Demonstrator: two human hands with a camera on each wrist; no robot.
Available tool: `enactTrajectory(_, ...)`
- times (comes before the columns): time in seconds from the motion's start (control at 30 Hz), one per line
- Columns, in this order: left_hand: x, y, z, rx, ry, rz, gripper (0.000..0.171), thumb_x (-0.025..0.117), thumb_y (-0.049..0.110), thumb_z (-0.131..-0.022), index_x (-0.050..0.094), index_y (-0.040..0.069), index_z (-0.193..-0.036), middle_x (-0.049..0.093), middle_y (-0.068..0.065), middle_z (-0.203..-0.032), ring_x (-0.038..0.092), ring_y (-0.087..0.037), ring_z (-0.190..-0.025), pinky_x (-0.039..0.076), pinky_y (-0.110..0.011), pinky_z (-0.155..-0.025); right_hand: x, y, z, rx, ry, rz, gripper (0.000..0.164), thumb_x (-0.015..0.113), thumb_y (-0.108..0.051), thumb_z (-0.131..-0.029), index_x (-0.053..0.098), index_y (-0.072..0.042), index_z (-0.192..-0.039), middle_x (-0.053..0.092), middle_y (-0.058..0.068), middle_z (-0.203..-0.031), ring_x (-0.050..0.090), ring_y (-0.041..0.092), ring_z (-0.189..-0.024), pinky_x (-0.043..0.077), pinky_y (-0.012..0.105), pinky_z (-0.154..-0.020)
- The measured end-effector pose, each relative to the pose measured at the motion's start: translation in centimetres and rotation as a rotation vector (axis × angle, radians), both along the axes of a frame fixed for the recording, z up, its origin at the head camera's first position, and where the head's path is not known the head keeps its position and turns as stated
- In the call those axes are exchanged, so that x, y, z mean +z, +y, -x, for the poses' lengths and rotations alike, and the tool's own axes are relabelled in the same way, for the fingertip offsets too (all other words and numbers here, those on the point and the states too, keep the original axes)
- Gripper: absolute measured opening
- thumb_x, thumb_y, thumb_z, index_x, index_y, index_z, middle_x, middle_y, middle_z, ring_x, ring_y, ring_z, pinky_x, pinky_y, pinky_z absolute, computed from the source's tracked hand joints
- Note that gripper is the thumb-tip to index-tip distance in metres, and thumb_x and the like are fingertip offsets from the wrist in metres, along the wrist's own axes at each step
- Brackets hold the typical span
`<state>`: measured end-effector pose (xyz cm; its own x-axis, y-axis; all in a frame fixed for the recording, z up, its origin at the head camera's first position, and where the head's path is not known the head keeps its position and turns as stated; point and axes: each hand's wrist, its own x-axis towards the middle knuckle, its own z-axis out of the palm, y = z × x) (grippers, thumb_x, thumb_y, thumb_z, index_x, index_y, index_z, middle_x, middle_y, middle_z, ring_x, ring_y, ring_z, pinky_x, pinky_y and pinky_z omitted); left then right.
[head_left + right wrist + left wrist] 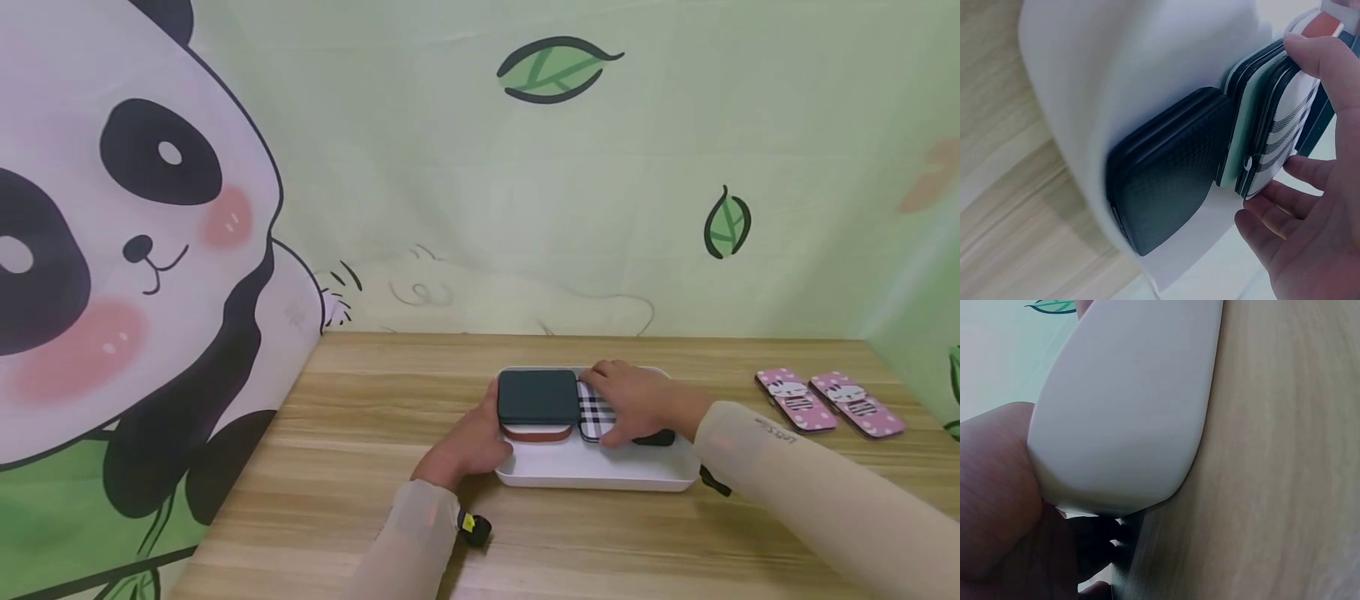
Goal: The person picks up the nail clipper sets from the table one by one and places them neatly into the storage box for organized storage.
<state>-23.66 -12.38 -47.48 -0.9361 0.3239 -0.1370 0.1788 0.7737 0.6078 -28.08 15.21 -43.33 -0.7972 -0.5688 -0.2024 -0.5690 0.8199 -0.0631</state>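
A white tray [600, 467] on the table bears small, rounded cases in stacks. My left hand [468, 433] grips the tray's left end, its thumb at the front corner; the left wrist view shows the tray's smooth outer wall [1129, 406] against the hand. At the tray's middle, my right hand [637, 400] pinches a black-and-white plaid case [1282, 128] between thumb and fingertips. Below the plaid case is a mint-green case [1241, 131]. To its left, a dark green case [538, 397] tops a brown-and-white one [536, 433]. A black textured case [1172, 169] lies to its right, mostly behind my hand in the head view.
Two pink cases with a cartoon cat [797, 400] lie side by side at the table's right. The wooden table [360, 433] reaches back to a green cloth backdrop [420, 167] printed with a panda and leaves.
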Motion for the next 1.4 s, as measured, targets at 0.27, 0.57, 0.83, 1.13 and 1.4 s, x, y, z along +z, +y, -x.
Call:
enactTrajectory(0.27, -0.5, 0.0, 0.2, 0.010, -0.003, 0.002, 0.101, 0.062, 0.012, -0.083, -0.002, 0.009, -0.161, 0.037, -0.018, -0.158, 0.050, -0.023, -0.125, 0.036, -0.040, -0.112, 0.2, 0.2, -0.3, -0.016, -0.043, 0.024, 0.099, 0.080, -0.052, -0.076, 0.035, -0.012, -0.155, 0.042, 0.014, -0.149, 0.047, 0.027, -0.123, 0.045, 0.050, -0.104)
enactTrajectory(0.57, -0.7, 0.0, 0.4, 0.005, -0.004, -0.007, 0.101, 0.062, 0.012, -0.084, -0.003, 0.009, -0.161, 0.037, -0.017, -0.158, 0.050, -0.023, -0.122, 0.038, -0.039, -0.110, 0.1, 0.2, -0.4, -0.012, -0.024, -0.003, 0.099, 0.079, -0.054, -0.077, 0.035, -0.013, -0.155, 0.040, 0.015, -0.151, 0.049, 0.029, -0.124, 0.045, 0.052, -0.104)
enactTrajectory(0.83, -0.7, 0.1, 0.4, 0.007, -0.013, -0.001, 0.101, 0.062, 0.012, -0.084, -0.002, 0.008, -0.161, 0.039, -0.018, -0.157, 0.051, -0.023, -0.121, 0.038, -0.040, -0.110, 0.2, 0.4, -0.7, 0.010, -0.017, 0.004, 0.097, 0.078, -0.055, -0.079, 0.037, -0.011, -0.155, 0.039, 0.016, -0.152, 0.047, 0.033, -0.131, 0.042, 0.053, -0.107)
enactTrajectory(1.13, -0.8, 0.1, 0.3, 0.009, -0.019, 0.003, 0.101, 0.062, 0.013, -0.084, -0.003, 0.008, -0.161, 0.038, -0.018, -0.158, 0.049, -0.023, -0.126, 0.036, -0.040, -0.112, 0.3, 1.6, -0.7, 0.055, 0.005, 0.050, 0.090, 0.076, -0.058, -0.078, 0.043, -0.017, -0.152, 0.042, 0.016, -0.150, 0.047, 0.036, -0.132, 0.041, 0.058, -0.106)
enactTrajectory(1.4, -0.9, 0.0, 0.5, 0.018, -0.029, 0.005, 0.102, 0.061, 0.012, -0.083, -0.004, 0.009, -0.161, 0.037, -0.016, -0.158, 0.049, -0.023, -0.124, 0.036, -0.041, -0.112, 1.1, 3.6, -0.1, 0.024, -0.017, 0.072, 0.080, 0.073, -0.057, -0.081, 0.047, -0.025, -0.149, 0.044, 0.014, -0.149, 0.047, 0.035, -0.132, 0.040, 0.060, -0.107)
